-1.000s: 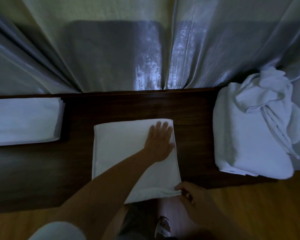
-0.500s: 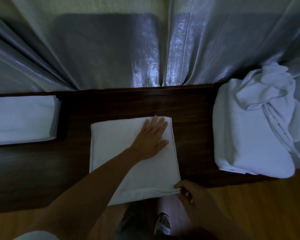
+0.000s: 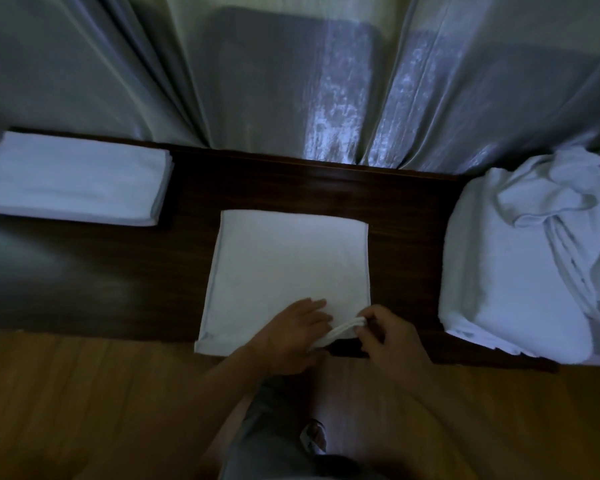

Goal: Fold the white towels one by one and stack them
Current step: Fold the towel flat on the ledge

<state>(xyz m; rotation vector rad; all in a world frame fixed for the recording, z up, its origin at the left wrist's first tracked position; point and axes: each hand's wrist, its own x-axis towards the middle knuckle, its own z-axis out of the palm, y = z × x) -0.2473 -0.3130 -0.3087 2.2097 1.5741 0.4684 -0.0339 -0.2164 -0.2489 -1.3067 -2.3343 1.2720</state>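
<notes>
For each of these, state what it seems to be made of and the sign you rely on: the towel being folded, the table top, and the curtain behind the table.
Towel being folded: soft white cloth, probably cotton terry; it lies matt and bends where the right hand pinches its corner.
Table top: dark wood or wood veneer with a smooth, slightly glossy finish; streaky grain shows.
Curtain: thin woven fabric with a satin-like sheen; it hangs in folds that catch the light.

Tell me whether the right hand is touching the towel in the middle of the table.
Touching. The head view shows the right hand pinching the lifted near right corner of the middle towel, its layered edges running between the fingers.
</notes>
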